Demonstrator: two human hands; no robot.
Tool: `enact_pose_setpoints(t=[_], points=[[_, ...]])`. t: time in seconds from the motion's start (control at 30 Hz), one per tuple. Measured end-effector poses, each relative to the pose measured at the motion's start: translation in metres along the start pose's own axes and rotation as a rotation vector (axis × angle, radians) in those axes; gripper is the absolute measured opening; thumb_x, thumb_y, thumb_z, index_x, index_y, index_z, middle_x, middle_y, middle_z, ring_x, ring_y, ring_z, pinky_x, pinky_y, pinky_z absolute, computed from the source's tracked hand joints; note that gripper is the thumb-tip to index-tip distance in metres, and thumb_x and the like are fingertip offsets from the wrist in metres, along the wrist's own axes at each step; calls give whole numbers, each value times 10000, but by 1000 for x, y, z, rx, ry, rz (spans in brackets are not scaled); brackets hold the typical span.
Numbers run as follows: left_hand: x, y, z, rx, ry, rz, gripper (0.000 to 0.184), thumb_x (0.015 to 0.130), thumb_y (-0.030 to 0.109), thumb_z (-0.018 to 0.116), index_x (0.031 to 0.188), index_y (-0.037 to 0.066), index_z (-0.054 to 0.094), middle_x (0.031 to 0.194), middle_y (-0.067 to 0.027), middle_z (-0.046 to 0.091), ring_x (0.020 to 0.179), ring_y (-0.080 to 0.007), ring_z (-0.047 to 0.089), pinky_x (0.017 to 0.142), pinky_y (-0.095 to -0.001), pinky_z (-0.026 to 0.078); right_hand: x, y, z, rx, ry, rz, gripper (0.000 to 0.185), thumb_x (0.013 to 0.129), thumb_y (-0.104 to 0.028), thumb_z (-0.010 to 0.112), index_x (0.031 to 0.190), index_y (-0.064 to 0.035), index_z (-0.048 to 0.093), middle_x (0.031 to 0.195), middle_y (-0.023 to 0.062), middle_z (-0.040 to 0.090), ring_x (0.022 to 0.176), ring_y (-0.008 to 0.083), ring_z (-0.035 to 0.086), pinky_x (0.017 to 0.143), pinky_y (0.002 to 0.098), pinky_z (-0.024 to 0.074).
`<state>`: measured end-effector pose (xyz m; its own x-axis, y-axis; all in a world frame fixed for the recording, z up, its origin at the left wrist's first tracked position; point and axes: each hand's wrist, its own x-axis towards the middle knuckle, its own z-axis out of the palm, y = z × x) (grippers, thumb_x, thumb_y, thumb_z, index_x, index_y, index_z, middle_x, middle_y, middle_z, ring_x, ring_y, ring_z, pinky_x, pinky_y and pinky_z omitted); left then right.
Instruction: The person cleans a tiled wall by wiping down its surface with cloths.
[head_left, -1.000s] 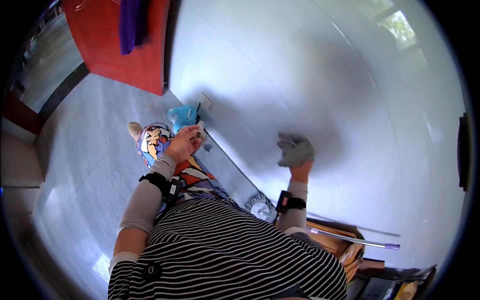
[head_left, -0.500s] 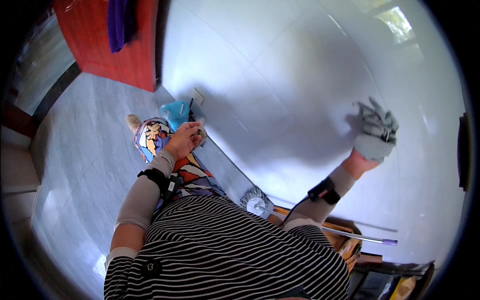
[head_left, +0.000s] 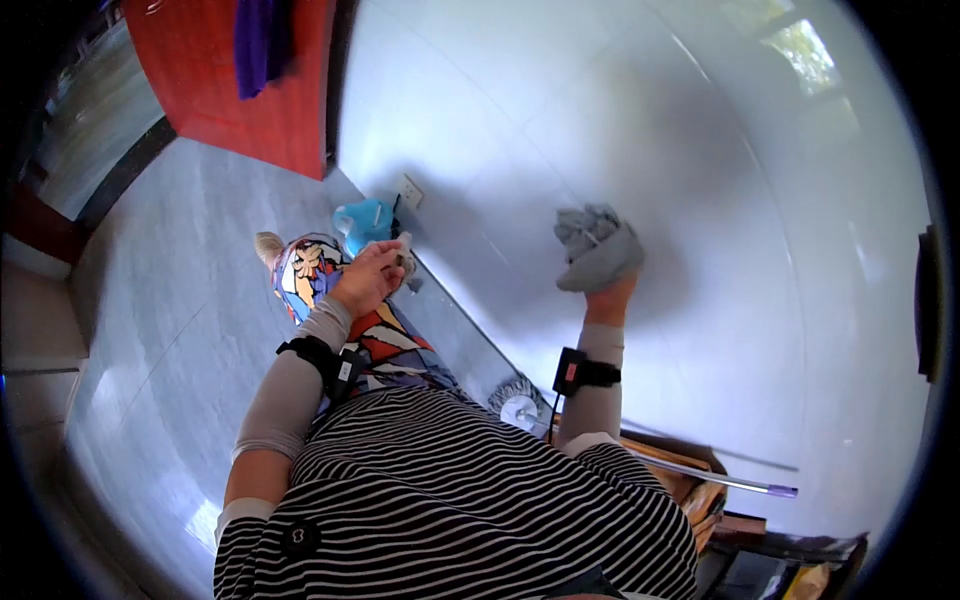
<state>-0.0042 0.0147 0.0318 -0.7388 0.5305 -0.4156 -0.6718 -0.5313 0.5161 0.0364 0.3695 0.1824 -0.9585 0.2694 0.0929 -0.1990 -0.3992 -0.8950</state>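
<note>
My left hand (head_left: 368, 278) hangs over the patterned trousers (head_left: 390, 345), its fingers loosely bent and apart, with nothing visible in it. Just past its fingertips is a pale, greyish shape (head_left: 406, 262), partly hidden. My right hand (head_left: 600, 248) is at the white wall (head_left: 480, 130), covered by a bunched grey cloth covering that looks like a glove; how its fingers lie underneath cannot be made out.
A light-blue container (head_left: 364, 224) stands on the grey floor (head_left: 190, 290) near a wall socket (head_left: 409, 192). A purple cloth (head_left: 260, 50) hangs on a red panel (head_left: 225, 95). A mop head (head_left: 517, 402) with its pole (head_left: 720, 479) and a wooden crate (head_left: 665, 470) are lower right.
My right hand swung right across the wall, then back left. Its covered fingers showed spread half a second ago and now look bunched. My left hand has barely moved.
</note>
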Motion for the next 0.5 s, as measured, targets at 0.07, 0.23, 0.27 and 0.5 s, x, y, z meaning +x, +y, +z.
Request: enact_pose_setpoints(t=[0.07,0.23,0.27,0.5], points=[[-2,2,4,-20,-10,-1,197,945,168,508,1137,134,480,974,-11,531,777,-118,543,716,-241,474,-34,-10,-14,7,14,-105,453,949,-329,395,1217,29,468,1135,190,581,961,331,600,832,442,512],[3,-1,-3,-28,-9,-13,201,946,155,503,1145,134,483,936,-6,543,760,-117,538,718,-239,476,-71,-94,-37,-596,349,-232,386,920,-236,376,1177,36,471,1143,221,558,1030,383,557,918,540,444],[6,-3,-4,-29,-21,-26,201,946,155,503,1145,134,483,936,-6,543,760,-117,538,718,-239,476,-75,-116,-48,-247,230,-368,386,931,-226,357,1194,34,468,1166,214,547,1057,367,542,940,529,424],[8,-5,-7,-14,-16,-12,194,944,156,508,1137,148,488,924,-3,545,734,-104,545,679,-246,478,-42,-146,35,-325,513,-776,423,972,-248,323,1269,19,463,1217,175,531,1094,325,519,977,462,398]])
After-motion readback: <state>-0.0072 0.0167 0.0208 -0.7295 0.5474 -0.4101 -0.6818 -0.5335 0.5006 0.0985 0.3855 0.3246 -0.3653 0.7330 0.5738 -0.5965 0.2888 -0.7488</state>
